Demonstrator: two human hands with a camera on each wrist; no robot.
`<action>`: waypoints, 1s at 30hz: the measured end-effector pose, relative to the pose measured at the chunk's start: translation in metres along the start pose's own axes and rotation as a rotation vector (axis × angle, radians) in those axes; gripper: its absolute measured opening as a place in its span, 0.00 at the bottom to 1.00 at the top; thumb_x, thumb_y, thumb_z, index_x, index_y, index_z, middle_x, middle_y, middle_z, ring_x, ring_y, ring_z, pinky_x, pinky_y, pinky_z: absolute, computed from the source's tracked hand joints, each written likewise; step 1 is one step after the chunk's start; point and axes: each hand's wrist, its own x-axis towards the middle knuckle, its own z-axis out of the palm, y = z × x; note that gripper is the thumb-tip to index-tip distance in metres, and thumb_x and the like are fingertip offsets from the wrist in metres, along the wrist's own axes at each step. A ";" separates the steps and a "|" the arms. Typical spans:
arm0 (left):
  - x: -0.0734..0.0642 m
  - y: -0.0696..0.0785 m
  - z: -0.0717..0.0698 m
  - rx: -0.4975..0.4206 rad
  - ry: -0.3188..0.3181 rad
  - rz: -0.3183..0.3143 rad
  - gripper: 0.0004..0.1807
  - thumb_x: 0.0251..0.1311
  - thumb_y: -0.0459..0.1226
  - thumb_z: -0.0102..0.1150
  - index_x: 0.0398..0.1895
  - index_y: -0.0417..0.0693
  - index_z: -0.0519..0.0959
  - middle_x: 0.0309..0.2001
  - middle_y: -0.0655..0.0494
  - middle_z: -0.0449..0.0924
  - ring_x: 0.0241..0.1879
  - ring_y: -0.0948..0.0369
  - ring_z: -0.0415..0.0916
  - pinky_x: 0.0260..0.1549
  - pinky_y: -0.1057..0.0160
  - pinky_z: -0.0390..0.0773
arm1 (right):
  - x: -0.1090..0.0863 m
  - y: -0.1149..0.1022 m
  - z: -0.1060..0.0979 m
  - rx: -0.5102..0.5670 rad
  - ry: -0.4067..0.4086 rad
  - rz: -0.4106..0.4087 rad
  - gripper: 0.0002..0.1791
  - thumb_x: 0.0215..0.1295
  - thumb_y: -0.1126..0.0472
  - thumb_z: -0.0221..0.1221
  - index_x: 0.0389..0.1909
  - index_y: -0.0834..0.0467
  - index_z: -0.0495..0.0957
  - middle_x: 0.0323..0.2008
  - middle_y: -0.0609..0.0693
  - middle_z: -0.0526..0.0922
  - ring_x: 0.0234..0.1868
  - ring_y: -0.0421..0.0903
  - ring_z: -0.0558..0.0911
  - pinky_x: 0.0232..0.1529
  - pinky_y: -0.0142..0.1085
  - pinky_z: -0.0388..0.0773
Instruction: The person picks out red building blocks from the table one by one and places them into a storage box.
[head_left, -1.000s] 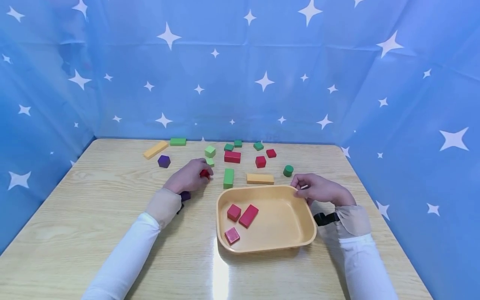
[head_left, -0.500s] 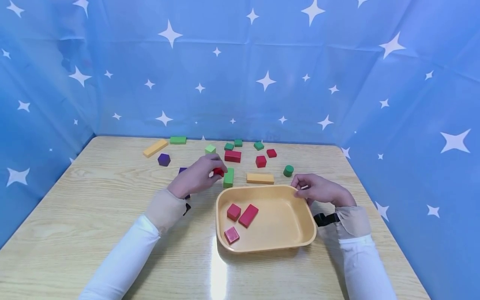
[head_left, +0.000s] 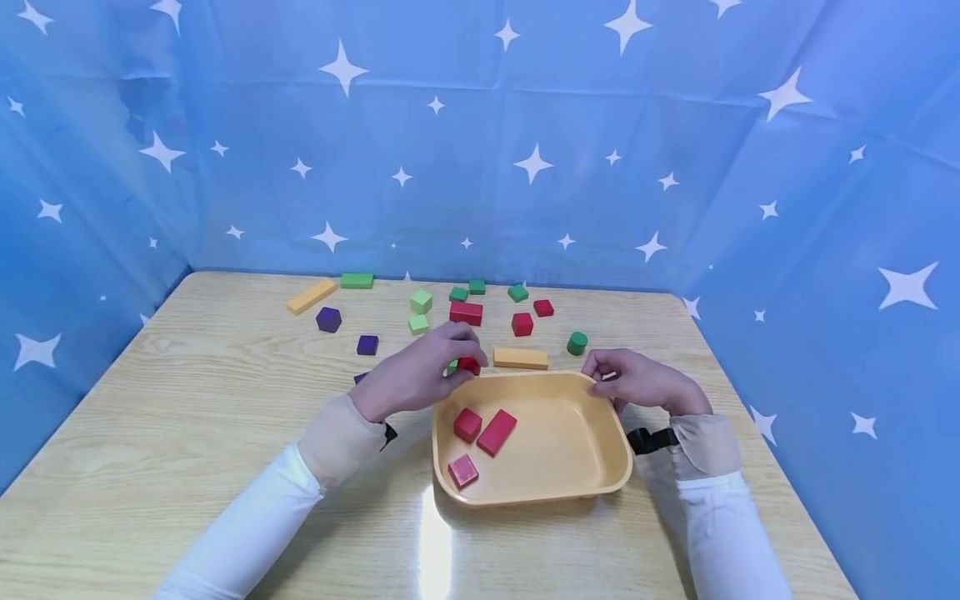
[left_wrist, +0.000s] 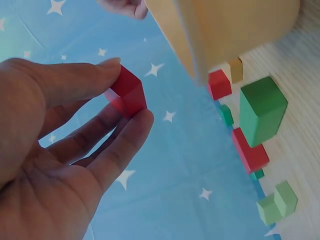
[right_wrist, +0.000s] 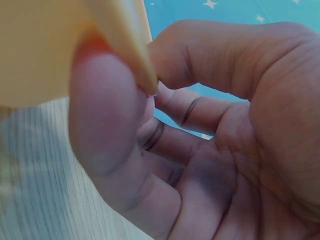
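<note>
A small red block (left_wrist: 129, 92) is pinched between the thumb and fingertips of my left hand (head_left: 423, 371), close by the far left corner of a tan plastic tray (head_left: 555, 498). At the far right corner, my right hand (head_left: 645, 382) pinches the tray rim (right_wrist: 132, 45) between thumb and fingers. Inside the tray lie a red cube (head_left: 468, 425), a red oblong block (head_left: 497, 432) and a paler red cube (head_left: 463, 471). Behind my left hand, a green oblong block (left_wrist: 263, 112) is mostly hidden in the head view.
Beyond the tray lie a yellow oblong block (head_left: 521, 358), a red oblong block (head_left: 466, 313), a red cube (head_left: 522, 324) and a green cylinder (head_left: 577, 342). Purple blocks (head_left: 328, 319) and light green cubes (head_left: 421, 302) sit left. A starry blue curtain (head_left: 480, 167) borders the table.
My left hand has carried the red block rightward and nearer, from beside the light green cubes to the tray's far left corner. My right hand and the tray have stayed put.
</note>
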 end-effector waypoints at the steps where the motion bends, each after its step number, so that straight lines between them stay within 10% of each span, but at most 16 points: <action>1: 0.000 0.002 0.000 0.003 -0.007 0.002 0.12 0.60 0.31 0.71 0.46 0.50 0.87 0.48 0.53 0.80 0.47 0.59 0.78 0.47 0.63 0.86 | -0.001 0.000 0.000 0.000 0.001 0.001 0.10 0.71 0.65 0.59 0.47 0.66 0.73 0.42 0.60 0.83 0.30 0.44 0.82 0.29 0.42 0.85; 14: 0.005 0.029 -0.003 -0.012 -0.120 0.069 0.13 0.61 0.33 0.71 0.48 0.54 0.87 0.49 0.58 0.79 0.47 0.64 0.75 0.45 0.69 0.84 | 0.000 0.000 0.000 -0.003 0.003 0.010 0.08 0.71 0.65 0.58 0.46 0.64 0.74 0.42 0.59 0.83 0.30 0.46 0.82 0.29 0.44 0.86; 30: 0.020 0.055 0.015 0.074 -0.423 0.217 0.11 0.63 0.31 0.67 0.47 0.51 0.87 0.45 0.57 0.78 0.41 0.67 0.74 0.38 0.79 0.76 | 0.000 0.001 0.002 0.002 0.016 0.016 0.09 0.70 0.65 0.59 0.47 0.64 0.74 0.41 0.58 0.83 0.29 0.46 0.81 0.29 0.43 0.85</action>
